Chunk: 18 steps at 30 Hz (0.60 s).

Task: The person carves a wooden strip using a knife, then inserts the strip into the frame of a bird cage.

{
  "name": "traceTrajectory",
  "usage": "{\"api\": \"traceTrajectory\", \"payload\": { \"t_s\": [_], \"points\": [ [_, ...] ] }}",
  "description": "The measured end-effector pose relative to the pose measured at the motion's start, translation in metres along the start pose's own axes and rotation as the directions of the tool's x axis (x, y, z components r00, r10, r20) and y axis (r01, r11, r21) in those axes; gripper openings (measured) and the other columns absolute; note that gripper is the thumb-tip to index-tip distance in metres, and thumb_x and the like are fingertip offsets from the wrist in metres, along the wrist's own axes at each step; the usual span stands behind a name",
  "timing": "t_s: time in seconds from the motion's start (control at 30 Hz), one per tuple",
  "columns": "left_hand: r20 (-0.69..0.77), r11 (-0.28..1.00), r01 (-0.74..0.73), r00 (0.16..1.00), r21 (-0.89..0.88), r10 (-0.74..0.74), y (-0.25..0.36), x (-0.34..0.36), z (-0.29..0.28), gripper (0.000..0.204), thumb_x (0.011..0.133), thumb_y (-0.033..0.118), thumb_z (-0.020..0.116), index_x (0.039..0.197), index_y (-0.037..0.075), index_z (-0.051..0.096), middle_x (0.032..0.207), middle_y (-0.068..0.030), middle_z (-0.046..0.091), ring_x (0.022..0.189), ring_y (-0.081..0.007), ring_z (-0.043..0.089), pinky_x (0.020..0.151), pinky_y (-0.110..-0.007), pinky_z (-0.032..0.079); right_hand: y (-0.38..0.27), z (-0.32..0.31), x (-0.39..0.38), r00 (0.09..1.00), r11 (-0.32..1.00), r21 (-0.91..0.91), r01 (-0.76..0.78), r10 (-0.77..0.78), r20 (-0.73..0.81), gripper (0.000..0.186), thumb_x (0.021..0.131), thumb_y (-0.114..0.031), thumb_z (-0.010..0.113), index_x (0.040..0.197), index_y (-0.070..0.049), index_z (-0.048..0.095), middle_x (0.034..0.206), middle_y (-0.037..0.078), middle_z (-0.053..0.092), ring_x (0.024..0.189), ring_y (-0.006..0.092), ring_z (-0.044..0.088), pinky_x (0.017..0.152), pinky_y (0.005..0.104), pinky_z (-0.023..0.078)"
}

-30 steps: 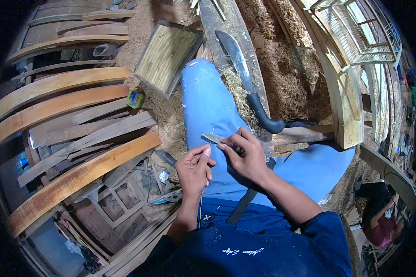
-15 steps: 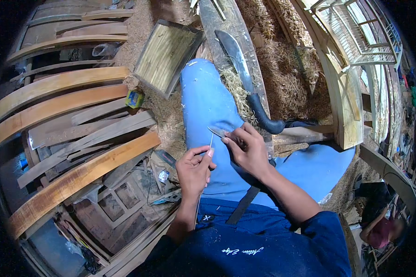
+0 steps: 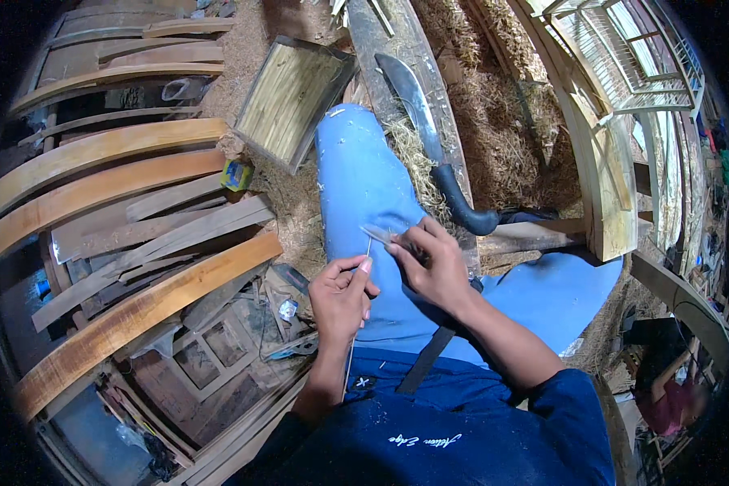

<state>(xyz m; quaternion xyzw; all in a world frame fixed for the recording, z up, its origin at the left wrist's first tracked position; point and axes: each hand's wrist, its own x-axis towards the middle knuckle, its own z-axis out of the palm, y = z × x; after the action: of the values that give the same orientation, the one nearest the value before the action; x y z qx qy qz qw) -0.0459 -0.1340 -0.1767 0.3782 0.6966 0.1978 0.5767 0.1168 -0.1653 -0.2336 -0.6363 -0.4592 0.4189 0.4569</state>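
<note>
Over my blue-clad left leg (image 3: 356,178), my left hand (image 3: 342,298) pinches a thin pale stick (image 3: 351,356) that runs from beside my wrist up past my fingertips. My right hand (image 3: 434,266) grips a small knife (image 3: 377,233), its blade laid against the stick's upper end, pointing up-left. A large curved blade with a black handle (image 3: 463,198) lies on a weathered plank (image 3: 368,69) beyond my hands, among pale shavings.
Curved boards (image 3: 150,313) and scrap wood fill the left. A shallow wooden box (image 3: 287,101) lies beyond my knee on sawdust. At right stand timber (image 3: 607,227) and a slatted wooden frame (image 3: 648,89); another person (image 3: 668,401) sits at lower right.
Since a second ago, the knife and my right hand have shifted slightly up and right along the stick. The person at lower right has moved their arm and body a little.
</note>
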Motion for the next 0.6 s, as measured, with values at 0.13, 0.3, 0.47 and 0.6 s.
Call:
{"api": "traceTrajectory", "payload": {
  "t_s": [0.13, 0.3, 0.47, 0.6],
  "points": [
    [-0.006, 1.000, -0.015, 1.000, -0.009, 0.015, -0.001, 0.000, -0.001, 0.021, 0.097, 0.013, 0.069, 0.106, -0.004, 0.064, 0.065, -0.0109, 0.066, 0.036, -0.0070, 0.046, 0.031, -0.024, 0.029, 0.005, 0.001, 0.001, 0.999, 1.000, -0.024, -0.019, 0.020, 0.036, 0.014, 0.087, -0.018, 0.076, 0.092, -0.005, 0.072, 0.081, 0.013, 0.056, 0.068, 0.0310, 0.060, 0.060, 0.0428, 0.049],
    [-0.012, 0.999, -0.034, 0.999, -0.016, 0.033, -0.005, 0.001, -0.001, 0.021, 0.096, 0.013, 0.071, 0.105, -0.005, 0.065, 0.065, -0.0108, 0.066, 0.036, -0.0068, 0.046, 0.031, -0.024, 0.029, -0.006, -0.001, -0.005, 0.995, 0.999, -0.044, -0.028, 0.033, 0.098, 0.014, 0.088, -0.019, 0.075, 0.092, -0.006, 0.072, 0.082, 0.013, 0.057, 0.070, 0.0334, 0.062, 0.062, 0.0450, 0.049],
    [-0.044, 1.000, -0.016, 0.999, -0.014, 0.016, 0.001, -0.001, 0.003, 0.019, 0.095, 0.012, 0.072, 0.102, -0.004, 0.066, 0.063, -0.0096, 0.064, 0.036, -0.0066, 0.045, 0.032, -0.024, 0.029, -0.004, -0.003, -0.001, 0.998, 1.000, -0.013, -0.021, 0.022, 0.053, 0.013, 0.088, -0.018, 0.076, 0.092, -0.006, 0.072, 0.082, 0.014, 0.058, 0.074, 0.0349, 0.064, 0.064, 0.0445, 0.050],
    [-0.035, 0.998, -0.039, 0.999, -0.046, 0.037, -0.004, -0.001, 0.000, 0.018, 0.094, 0.012, 0.072, 0.101, -0.004, 0.066, 0.063, -0.0091, 0.064, 0.036, -0.0066, 0.045, 0.032, -0.023, 0.029, 0.001, -0.001, 0.000, 1.000, 0.999, -0.036, -0.015, 0.015, 0.016, 0.014, 0.087, -0.018, 0.076, 0.091, -0.006, 0.072, 0.082, 0.014, 0.058, 0.073, 0.0347, 0.064, 0.063, 0.0442, 0.050]
  ]
}}
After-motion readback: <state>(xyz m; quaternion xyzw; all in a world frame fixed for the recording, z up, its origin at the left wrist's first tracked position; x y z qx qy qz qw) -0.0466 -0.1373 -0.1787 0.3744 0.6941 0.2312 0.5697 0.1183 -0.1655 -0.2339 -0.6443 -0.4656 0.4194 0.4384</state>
